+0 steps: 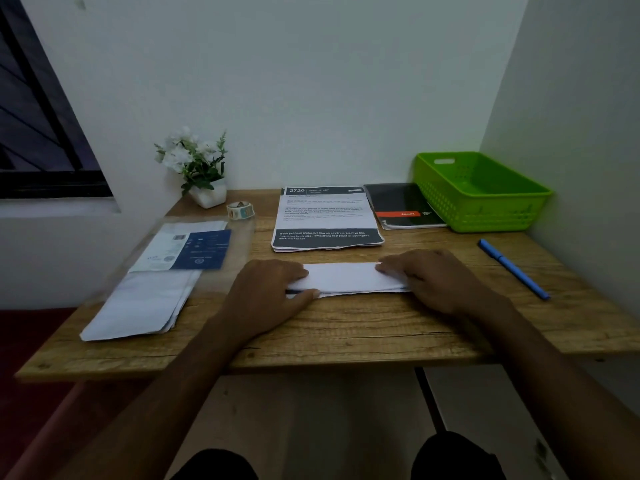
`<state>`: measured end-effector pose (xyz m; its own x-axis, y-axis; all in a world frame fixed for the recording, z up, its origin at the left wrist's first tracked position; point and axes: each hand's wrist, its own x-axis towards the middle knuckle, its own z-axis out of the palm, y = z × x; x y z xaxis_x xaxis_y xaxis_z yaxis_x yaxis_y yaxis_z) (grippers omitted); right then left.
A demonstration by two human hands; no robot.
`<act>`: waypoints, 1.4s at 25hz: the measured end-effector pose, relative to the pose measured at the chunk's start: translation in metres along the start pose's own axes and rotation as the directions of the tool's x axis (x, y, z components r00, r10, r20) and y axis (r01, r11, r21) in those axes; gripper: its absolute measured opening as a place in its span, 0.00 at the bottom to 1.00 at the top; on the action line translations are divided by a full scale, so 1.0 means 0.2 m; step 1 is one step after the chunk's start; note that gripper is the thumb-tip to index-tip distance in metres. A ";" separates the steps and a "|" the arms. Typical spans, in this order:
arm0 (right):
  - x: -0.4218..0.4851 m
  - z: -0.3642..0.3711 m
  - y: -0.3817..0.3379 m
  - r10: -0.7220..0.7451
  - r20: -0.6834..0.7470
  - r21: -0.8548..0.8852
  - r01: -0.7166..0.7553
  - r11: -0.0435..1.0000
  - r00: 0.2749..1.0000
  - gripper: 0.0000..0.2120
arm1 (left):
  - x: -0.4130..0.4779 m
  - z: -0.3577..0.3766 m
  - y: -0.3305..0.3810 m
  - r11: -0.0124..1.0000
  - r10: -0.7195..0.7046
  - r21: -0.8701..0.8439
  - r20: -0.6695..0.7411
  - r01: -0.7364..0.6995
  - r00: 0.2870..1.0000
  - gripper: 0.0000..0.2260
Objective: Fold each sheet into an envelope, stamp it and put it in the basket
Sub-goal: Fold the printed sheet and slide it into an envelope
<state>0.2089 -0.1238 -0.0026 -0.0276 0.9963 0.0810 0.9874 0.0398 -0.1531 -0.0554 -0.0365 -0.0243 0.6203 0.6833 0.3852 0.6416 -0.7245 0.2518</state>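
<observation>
Your knees in dark cloth show at the bottom edge, under the light wooden surface (346,327).

Both your hands are down on the folded white paper sheet (346,277), which lies flat, long side across, at the middle of the surface near its front.
- Left hand (273,289): fingers laid fairly straight over the sheet's left end, thumb along its near edge. It presses and does not grip.
- Right hand (433,278): covers the right end, fingertips pointing inward on top of the paper. It also presses flat.
- The hands are well apart, with bare paper between them.

Left of your left hand is a stack of plain white sheets (138,306), angled, its corner near the front-left edge. Its far end is tucked under a clear plastic pack with a blue and white card (194,249).

At the right, a blue pen (512,268) lies diagonally, apart from everything.

Just behind the folded sheet is a small pile of printed pages with dark header and footer bands (325,220). Right of it is a black notebook with a red stripe (401,204). It touches or slips under the bright green perforated plastic basket (491,220) in the far-right corner; I can't tell which.

A small roll of patterned stickers (240,210) stands far left of centre. Behind it, white flowers in a white pot (197,164) stand against the wall.
</observation>
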 end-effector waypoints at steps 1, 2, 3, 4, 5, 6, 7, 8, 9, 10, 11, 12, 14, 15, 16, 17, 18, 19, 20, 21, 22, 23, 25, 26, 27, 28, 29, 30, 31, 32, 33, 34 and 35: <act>0.01 0.00 -0.03 0.007 -0.041 0.057 -0.005 0.998 0.999 0.18 | 0.01 0.01 0.01 1.000 -0.016 0.014 0.028 0.015 0.999 0.26; 0.02 0.01 -0.07 0.003 -0.079 0.104 0.005 0.995 0.997 0.17 | 0.02 0.02 0.02 0.999 -0.029 0.038 0.043 0.027 0.999 0.28; 0.04 0.03 -0.11 -0.018 -0.108 0.129 0.032 0.991 0.994 0.17 | 0.03 0.03 0.03 0.998 -0.036 0.055 0.041 0.034 0.998 0.27; 0.06 0.05 -0.15 -0.049 -0.125 0.137 0.066 0.988 0.991 0.18 | 0.04 0.05 0.03 0.998 -0.039 0.057 0.029 0.038 0.999 0.24; 0.09 0.08 -0.19 -0.078 -0.127 0.134 0.095 0.986 0.989 0.19 | 0.05 0.07 0.03 0.998 -0.036 0.047 0.013 0.036 0.999 0.22; 0.11 0.11 -0.22 -0.099 -0.115 0.125 0.113 0.986 0.988 0.19 | 0.05 0.08 0.02 0.999 -0.037 0.029 0.010 0.037 0.999 0.21; 0.13 0.13 -0.24 -0.111 -0.091 0.106 0.120 0.987 0.990 0.20 | 0.05 0.09 0.02 0.999 -0.043 0.007 0.012 0.043 0.999 0.21; 0.15 0.15 -0.25 -0.117 -0.062 0.081 0.122 0.989 0.991 0.22 | 0.04 0.09 0.01 0.999 -0.053 -0.014 0.016 0.053 0.998 0.21; 0.15 0.17 -0.25 -0.118 -0.035 0.056 0.120 0.991 0.992 0.22 | 0.04 0.10 0.00 0.998 -0.064 -0.028 0.015 0.065 0.998 0.19; 0.15 0.17 -0.24 -0.114 -0.016 0.041 0.114 0.993 0.993 0.23 | 0.03 0.10 0.00 0.997 -0.076 -0.031 0.008 0.076 0.997 0.16; 0.14 0.17 -0.22 -0.103 0.000 0.033 0.103 0.994 0.995 0.23 | 0.02 0.10 -0.01 0.996 -0.079 -0.031 -0.009 0.078 0.997 0.13; 0.13 0.17 -0.19 -0.092 0.016 0.030 0.091 0.995 0.996 0.24 | 0.02 0.10 -0.01 0.996 -0.082 -0.036 -0.024 0.081 0.996 0.11; 0.08 0.15 -0.10 -0.071 0.043 0.023 0.070 0.997 0.997 0.25 | 0.01 0.09 -0.03 0.993 -0.097 -0.075 -0.026 0.095 0.995 0.12; 0.05 0.14 -0.05 -0.060 0.050 0.031 0.058 0.998 0.997 0.25 | 0.00 0.08 -0.04 0.990 -0.101 -0.103 -0.010 0.100 0.995 0.14; 0.01 0.13 0.00 -0.048 0.050 0.052 0.046 0.998 0.998 0.24 | 0.00 0.08 -0.04 0.987 -0.101 -0.125 0.011 0.102 0.995 0.16; -0.03 0.12 0.04 -0.030 0.044 0.081 0.026 0.996 0.999 0.24 | 0.00 0.07 -0.04 0.985 -0.095 -0.143 0.031 0.099 0.995 0.17; -0.06 0.11 0.08 -0.007 0.029 0.106 0.003 0.994 1.000 0.23 | -0.01 0.07 -0.04 0.981 -0.095 -0.163 0.051 0.102 0.994 0.17; -0.09 0.10 0.10 0.017 0.006 0.121 -0.018 0.992 1.000 0.22 | -0.01 0.07 -0.04 0.977 -0.095 -0.186 0.059 0.105 0.994 0.16; -0.10 0.10 0.11 0.038 -0.023 0.124 -0.035 0.992 0.999 0.21 | -0.01 0.07 -0.04 0.972 -0.098 -0.210 0.059 0.109 0.993 0.16; -0.11 0.10 0.11 0.052 -0.046 0.118 -0.047 0.992 0.998 0.21 | -0.01 0.07 -0.04 0.967 -0.098 -0.230 0.052 0.108 0.994 0.16; -0.11 0.10 0.10 0.061 -0.060 0.111 -0.054 0.992 0.996 0.21 | -0.02 0.07 -0.04 0.965 -0.101 -0.240 0.050 0.110 0.994 0.16; -0.11 0.10 0.09 0.067 -0.068 0.109 -0.059 0.992 0.995 0.21 | -0.02 0.06 -0.04 0.964 -0.104 -0.241 0.052 0.114 0.993 0.16; -0.11 0.11 0.08 0.071 -0.075 0.117 -0.062 0.991 0.995 0.21 | -0.02 0.06 -0.04 0.963 -0.122 -0.233 0.062 0.133 0.991 0.16; -0.11 0.11 0.08 0.072 -0.076 0.121 -0.062 0.991 0.995 0.21 | -0.02 0.06 -0.04 0.962 -0.133 -0.229 0.067 0.145 0.989 0.16; -0.11 0.11 0.09 0.072 -0.075 0.124 -0.062 0.990 0.995 0.21 | -0.02 0.06 -0.04 0.962 -0.142 -0.226 0.069 0.154 0.988 0.16; -0.11 0.11 0.09 0.072 -0.075 0.128 -0.062 0.990 0.995 0.21 | -0.02 0.06 -0.04 0.962 -0.147 -0.223 0.069 0.159 0.987 0.16; -0.11 0.11 0.09 0.072 -0.074 0.132 -0.062 0.989 0.995 0.21 | -0.02 0.07 -0.04 0.962 -0.149 -0.221 0.065 0.160 0.987 0.16; -0.11 0.11 0.09 0.072 -0.073 0.133 -0.062 0.989 0.995 0.21 | -0.02 0.07 -0.04 0.962 -0.152 -0.221 0.064 0.163 0.986 0.16; -0.11 0.11 0.09 0.073 -0.071 0.132 -0.063 0.989 0.995 0.21 | -0.02 0.07 -0.04 0.961 -0.157 -0.222 0.062 0.167 0.986 0.16; -0.11 0.11 0.09 0.074 -0.069 0.131 -0.065 0.989 0.995 0.21 | -0.02 0.07 -0.04 0.959 -0.162 -0.224 0.061 0.172 0.985 0.16; -0.11 0.11 0.09 0.077 -0.068 0.130 -0.067 0.989 0.995 0.21 | -0.02 0.07 -0.04 0.958 -0.166 -0.227 0.061 0.175 0.984 0.16; -0.11 0.11 0.09 0.079 -0.068 0.130 -0.069 0.989 0.995 0.21 | -0.02 0.07 -0.04 0.957 -0.167 -0.228 0.061 0.177 0.984 0.16; -0.11 0.11 0.09 0.079 -0.067 0.132 -0.070 0.989 0.995 0.21 | -0.02 0.07 -0.04 0.958 -0.166 -0.227 0.060 0.176 0.984 0.16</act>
<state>0.2238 -0.1430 -0.0288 0.0614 0.9890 0.1345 0.9576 -0.0204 -0.2872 -0.0562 -0.0321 -0.0398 0.5307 0.7985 0.2840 0.6211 -0.5945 0.5107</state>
